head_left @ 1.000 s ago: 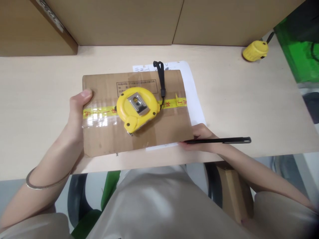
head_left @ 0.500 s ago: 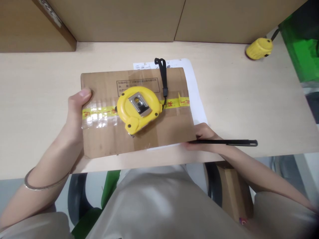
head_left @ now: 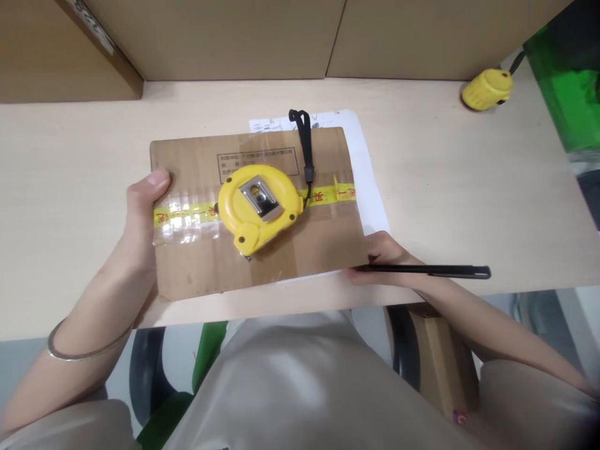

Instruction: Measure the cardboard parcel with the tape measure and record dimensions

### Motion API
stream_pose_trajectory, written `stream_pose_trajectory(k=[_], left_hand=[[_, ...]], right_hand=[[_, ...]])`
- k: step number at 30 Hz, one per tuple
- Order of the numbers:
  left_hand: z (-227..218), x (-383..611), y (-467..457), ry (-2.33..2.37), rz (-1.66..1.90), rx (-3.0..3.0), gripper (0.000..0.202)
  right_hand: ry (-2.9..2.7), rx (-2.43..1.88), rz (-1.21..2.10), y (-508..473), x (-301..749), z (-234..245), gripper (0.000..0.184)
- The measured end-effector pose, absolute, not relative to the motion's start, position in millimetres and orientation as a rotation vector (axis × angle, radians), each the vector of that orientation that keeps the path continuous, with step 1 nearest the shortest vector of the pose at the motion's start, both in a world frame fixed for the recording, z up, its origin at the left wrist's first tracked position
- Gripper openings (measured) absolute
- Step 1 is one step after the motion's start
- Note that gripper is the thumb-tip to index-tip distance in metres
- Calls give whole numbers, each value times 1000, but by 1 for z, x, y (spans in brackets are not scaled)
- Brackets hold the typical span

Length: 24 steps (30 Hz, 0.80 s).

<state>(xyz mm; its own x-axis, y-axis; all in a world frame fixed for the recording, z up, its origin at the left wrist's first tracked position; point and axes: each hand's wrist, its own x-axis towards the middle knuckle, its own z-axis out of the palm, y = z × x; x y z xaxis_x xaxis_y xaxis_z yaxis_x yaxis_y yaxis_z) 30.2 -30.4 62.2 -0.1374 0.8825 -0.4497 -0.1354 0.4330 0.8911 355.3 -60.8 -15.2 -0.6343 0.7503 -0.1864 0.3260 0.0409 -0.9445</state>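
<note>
A flat cardboard box with yellow printed tape is held in front of me over the table. My left hand is closed on its left edge, thumb on top and fingers hidden beneath. On the box lies a yellow tape measure, its metal clip facing up and its black wrist strap reaching past the far edge. At the near right corner my right hand is closed around a black pen that points right. Most of that hand's fingers are hidden by the box, which it touches.
Beneath the box, a white sheet of paper with dark drawings lies on the pale wooden table. Large cardboard boxes line the back. A second yellow tape measure sits at the back right, near a green object.
The pen's outer end has tipped slightly downward and to the right. The box, the tape measure on it and both hands look almost unchanged, apart from a tiny shift in view.
</note>
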Motion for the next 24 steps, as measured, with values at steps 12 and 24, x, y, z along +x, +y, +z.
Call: stream_pose_trajectory(k=[12, 24], left_hand=[[62, 30, -31, 1471, 1028, 691, 52], [58, 27, -31, 1450, 1033, 682, 53]], right_hand=[[-1950, -1091, 1588, -63, 360, -16, 26], [-1971, -1125, 1591, -64, 361, -5, 21]])
